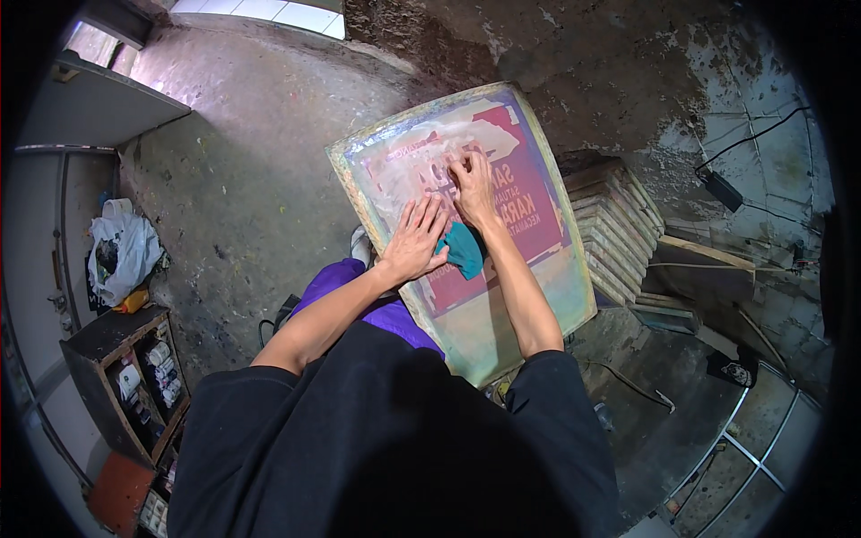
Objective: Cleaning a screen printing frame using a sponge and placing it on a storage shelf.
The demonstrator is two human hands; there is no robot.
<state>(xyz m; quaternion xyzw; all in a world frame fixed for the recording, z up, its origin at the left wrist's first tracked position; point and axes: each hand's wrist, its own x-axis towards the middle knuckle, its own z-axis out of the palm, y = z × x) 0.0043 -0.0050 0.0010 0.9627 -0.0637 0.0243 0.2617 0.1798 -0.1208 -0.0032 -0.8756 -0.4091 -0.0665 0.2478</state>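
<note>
A framed printing screen leans in front of me, with a red stencil and mirrored lettering on its mesh. Whitish, film-like patches cover its upper left part. My left hand lies flat on the mesh with its fingers stretched out. Beside its thumb, between my two forearms, a teal cloth rests on the screen. My right hand is further up on the stencil, its fingers bent and pinched together at the surface. Whatever those fingertips may hold is too small to make out.
Several more frames stand stacked to the right of the screen. On the left is a dark shelf of small containers, with a white plastic bag on top. A black adapter hangs from a cable at the right wall.
</note>
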